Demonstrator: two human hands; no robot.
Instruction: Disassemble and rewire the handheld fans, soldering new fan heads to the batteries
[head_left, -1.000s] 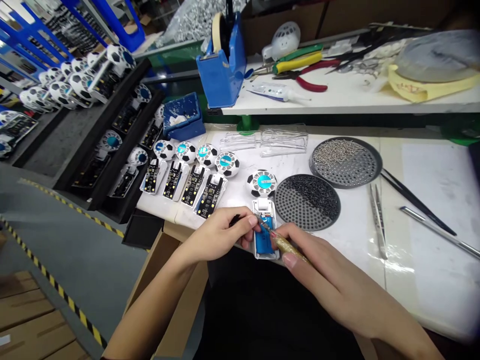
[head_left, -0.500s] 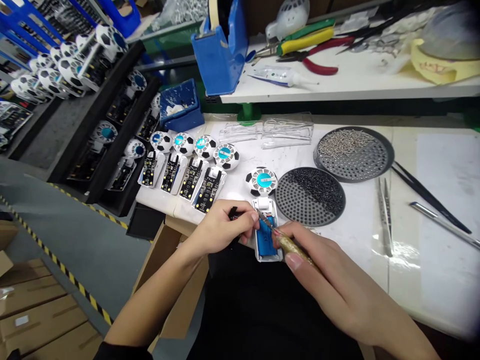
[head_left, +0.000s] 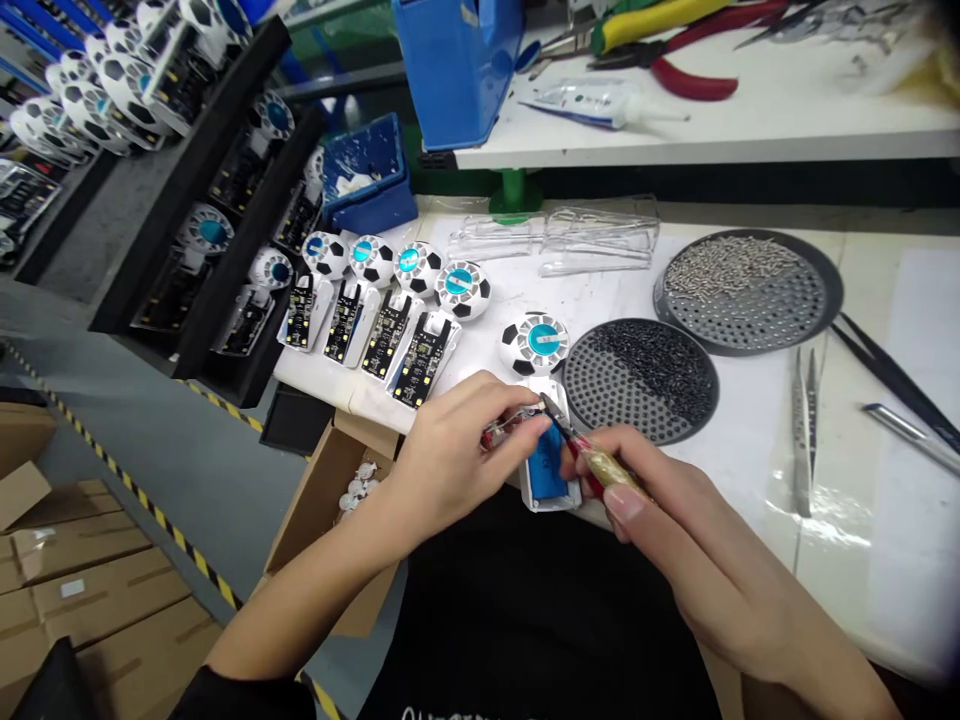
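Observation:
My left hand [head_left: 469, 450] pinches a small circuit board [head_left: 496, 434], seen nearly edge-on and mostly hidden by the fingers. In my right hand [head_left: 645, 490] are small pliers [head_left: 609, 468] with a dark tip, a red handle and yellowish wrapping. Their tip meets the left fingertips above an open white housing [head_left: 571, 492]. A blue battery pack [head_left: 546, 465] lies in that housing. Just beyond it sits a soccer-ball-patterned head [head_left: 535, 343] with a turquoise centre.
Two round perforated trays, one with black screws [head_left: 637, 380] and one with silver screws [head_left: 750, 290], lie at right. Tweezers [head_left: 804, 430] rest nearby. Several ball-headed units [head_left: 420, 360] line the left side. A shelf [head_left: 675, 140] holds tools; a cardboard box [head_left: 315, 490] stands below.
The pliers' tip has risen from over the battery to the left fingertips, and more of its red handle shows. My left hand has turned its board. The camera view has shifted.

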